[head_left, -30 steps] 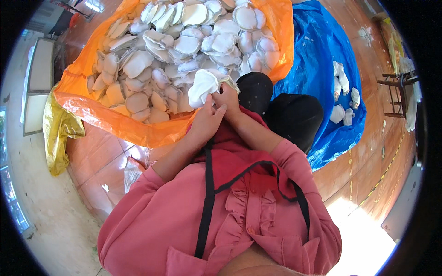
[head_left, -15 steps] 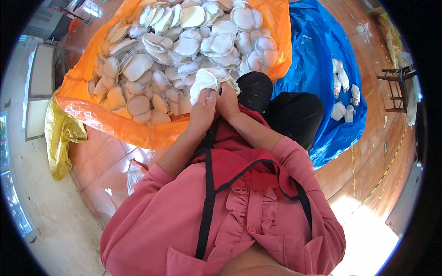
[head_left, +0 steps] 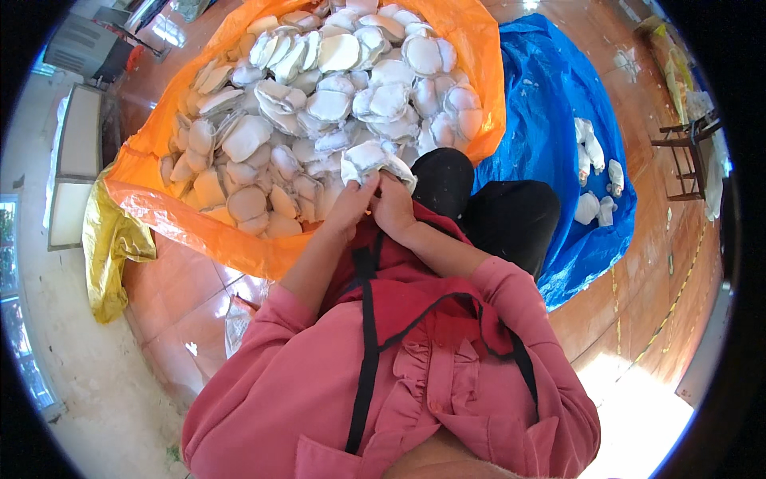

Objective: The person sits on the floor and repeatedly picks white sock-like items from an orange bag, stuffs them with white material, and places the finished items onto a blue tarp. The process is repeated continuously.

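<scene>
Close together above my lap, my left hand and my right hand both pinch a soft white padded fabric piece. Its lower edge is gathered between my fingers and thumbs, and my knuckles hide part of it. Just beyond it spreads a large heap of flat, rounded white pads with fuzzy edges, several stacked in pairs. They lie in an orange plastic sheet with raised sides.
Right of the heap, a blue plastic sheet bears several small bunched white pieces. A wooden stool stands at the far right. A yellow sack slumps by the left wall. My dark-trousered knees sit beside the orange sheet.
The white piece looks more folded and bunched now, with less of it spread out. My hands have shifted slightly lower in the picture as the whole view moved.
</scene>
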The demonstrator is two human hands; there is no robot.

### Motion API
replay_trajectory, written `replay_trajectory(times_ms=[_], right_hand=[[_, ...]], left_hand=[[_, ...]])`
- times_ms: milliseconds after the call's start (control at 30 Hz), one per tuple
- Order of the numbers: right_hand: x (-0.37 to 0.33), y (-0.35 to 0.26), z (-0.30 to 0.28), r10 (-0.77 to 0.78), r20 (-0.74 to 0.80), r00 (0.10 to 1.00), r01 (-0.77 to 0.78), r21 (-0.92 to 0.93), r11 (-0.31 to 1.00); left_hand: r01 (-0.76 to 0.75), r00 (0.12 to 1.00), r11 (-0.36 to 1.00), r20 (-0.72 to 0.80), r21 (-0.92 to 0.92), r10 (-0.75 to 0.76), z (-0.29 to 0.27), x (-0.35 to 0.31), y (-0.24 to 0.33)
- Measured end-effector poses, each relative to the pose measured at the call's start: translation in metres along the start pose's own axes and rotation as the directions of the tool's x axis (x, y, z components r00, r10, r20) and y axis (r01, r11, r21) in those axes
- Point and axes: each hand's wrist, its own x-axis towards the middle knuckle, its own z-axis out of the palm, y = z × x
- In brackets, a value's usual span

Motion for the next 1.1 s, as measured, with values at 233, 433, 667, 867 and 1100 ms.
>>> replay_trajectory(times_ms=[233,433,667,867,1100], right_hand=[[-0.008,-0.004,-0.003,-0.073,0.179,0.981,0.039,0.187,0.982],[-0.014,-0.024,-0.057,0.079,0.439,0.895,-0.371,0.633,0.679],[0.031,-0.032,-0.110,0.200,0.178,0.964,-0.265,0.732,0.628],[0.009,-0.059,-0.109,-0.183,0.660,0.729,-0.321,0.566,0.759],[-0.021,-0.065,-0.120,-0.085,0.696,0.713,-0.357,0.463,0.811]], left_hand=[[-0.198,0.980,0.965,-0.054,-0.169,0.192,-0.021,0.014,0.025],[-0.416,0.905,0.907,-0.061,0.069,0.420,-0.074,0.023,0.040],[-0.281,0.798,0.948,0.512,-0.153,0.319,-0.066,-0.063,0.086],[0.068,0.554,0.985,0.827,-0.158,0.094,-0.057,-0.099,0.060],[-0.163,0.486,0.981,0.874,0.108,-0.016,-0.048,-0.100,0.065]])
